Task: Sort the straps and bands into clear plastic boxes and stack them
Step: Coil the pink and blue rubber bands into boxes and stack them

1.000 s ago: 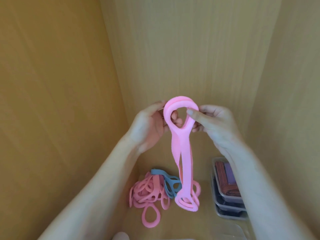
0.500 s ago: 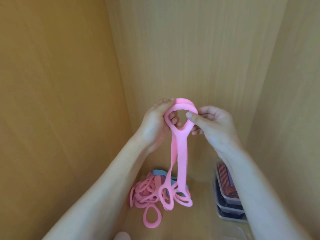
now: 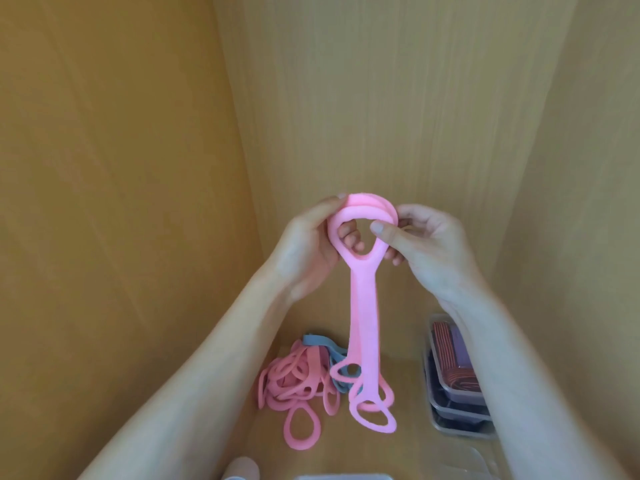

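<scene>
Wooden compartment (image 3: 381,98): walls on three sides.
Left hand (image 3: 304,251), right hand (image 3: 429,247): both pinch the top loop of the pink straps (image 3: 367,317), held mid-air at centre.
Pink straps: long axis vertical, lower loops hanging down.
Clear boxes (image 3: 453,407): stacked at right; the top one holds red bands (image 3: 446,344) and something purple.
Loose pink pile (image 3: 294,382): floor, left of the hanging loops.
Blue strap (image 3: 332,351): on the pile's far side.

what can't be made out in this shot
Head view only:
Count of pink straps held by left hand and right hand: layers overlap.
Stacked boxes: the right forearm covers part; lower contents too dark.
Blue band: partly behind the hanging straps.
Bottom-edge container: cut off by frame.
</scene>
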{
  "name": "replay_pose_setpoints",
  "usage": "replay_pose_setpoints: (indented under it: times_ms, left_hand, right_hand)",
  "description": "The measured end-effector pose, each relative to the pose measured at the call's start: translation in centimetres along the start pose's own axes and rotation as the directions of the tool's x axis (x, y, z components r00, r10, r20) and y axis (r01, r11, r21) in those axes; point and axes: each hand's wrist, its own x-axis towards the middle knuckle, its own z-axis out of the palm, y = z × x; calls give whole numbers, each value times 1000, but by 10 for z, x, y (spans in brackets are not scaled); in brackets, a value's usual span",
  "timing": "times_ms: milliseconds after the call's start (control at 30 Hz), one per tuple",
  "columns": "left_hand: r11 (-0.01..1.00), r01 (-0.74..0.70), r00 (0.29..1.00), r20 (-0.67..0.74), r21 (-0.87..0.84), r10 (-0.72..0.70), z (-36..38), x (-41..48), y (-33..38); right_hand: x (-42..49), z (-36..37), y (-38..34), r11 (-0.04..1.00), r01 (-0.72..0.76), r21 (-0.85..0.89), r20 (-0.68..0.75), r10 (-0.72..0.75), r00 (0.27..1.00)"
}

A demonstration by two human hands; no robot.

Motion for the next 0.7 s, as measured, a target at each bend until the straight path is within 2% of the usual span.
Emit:
replay_pose_setpoints:
  times_ms: [100, 200, 333, 367, 433, 500, 533, 600, 700]
  left_hand:
    - [1000, -21, 999, 44, 9, 20, -7, 0, -6]
    - [997, -22, 999, 35, -74, 25, -17, 0, -23]
    - [985, 121, 992, 46, -126, -117, -24, -17, -62]
    - [981, 170, 984, 70, -93, -164, -24, -22, -73]
    - [966, 229, 963, 119, 117, -242, -23, -28, -92]
    - [898, 248, 938, 141, 365, -316, -18, -31, -105]
    - [869, 246, 933, 139, 429, -333, -15, -33, -110]
    - [857, 245, 933, 130, 454, -336, -10, -36, -118]
    - [874, 267, 932, 123, 405, -342, -4, -39, -121]
  right_hand:
    - [-1, 1, -2, 999, 30, -12, 17, -30, 999]
    - [-2, 0, -4, 999, 49, -10, 18, -49, 999]
    - [-2, -4, -8, 998, 62, 2, -14, -62, 998]
    - [-2, -4, -9, 998, 65, 1, -24, -65, 998]
    - [-1, -6, -11, 997, 72, -4, -38, -72, 997]
    - [0, -8, -12, 997, 75, -5, -49, -75, 996]
    - [0, -10, -12, 997, 75, -6, -57, -75, 996]
    - [1, -12, -13, 997, 75, -6, -72, -75, 995]
    - [2, -15, -13, 998, 66, -8, -95, -67, 993]
